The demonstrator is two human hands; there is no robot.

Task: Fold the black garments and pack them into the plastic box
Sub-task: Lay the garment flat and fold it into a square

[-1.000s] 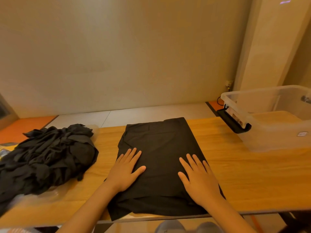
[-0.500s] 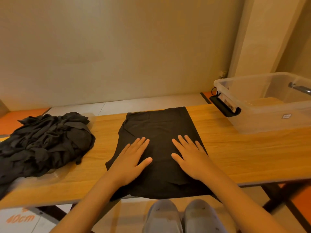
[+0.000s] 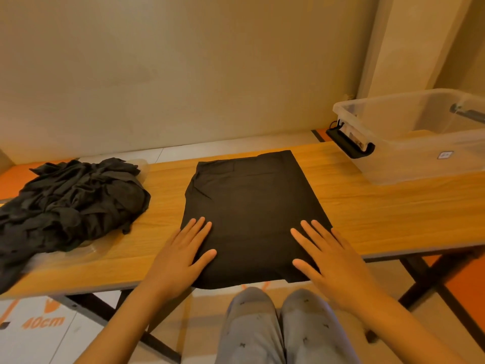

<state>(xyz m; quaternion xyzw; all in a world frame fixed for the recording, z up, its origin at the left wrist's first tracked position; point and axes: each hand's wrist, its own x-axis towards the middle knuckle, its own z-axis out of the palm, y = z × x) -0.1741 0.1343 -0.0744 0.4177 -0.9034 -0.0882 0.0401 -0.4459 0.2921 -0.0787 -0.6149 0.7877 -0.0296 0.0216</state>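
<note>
A black garment [image 3: 252, 214], folded into a flat rectangle, lies in the middle of the wooden table [image 3: 380, 214], its near edge hanging slightly over the table's front. My left hand [image 3: 183, 256] rests flat on its near left corner, fingers spread. On the near right corner my right hand [image 3: 330, 261] lies flat too. Neither hand grips the cloth. A heap of crumpled black garments [image 3: 65, 203] sits on the table's left end. The clear plastic box [image 3: 420, 135] stands at the right end; no garment shows inside it.
A black latch handle [image 3: 349, 144] juts from the box's left end toward the garment. Clear plastic wrap [image 3: 86, 252] lies under the heap. Bare table surface lies between garment and box. My knees [image 3: 278, 324] in grey trousers are under the front edge. A wall stands close behind the table.
Both hands have slid outward and toward me, from the garment's middle to its near corners. The view has tilted down, so the table's front edge and my knees now show.
</note>
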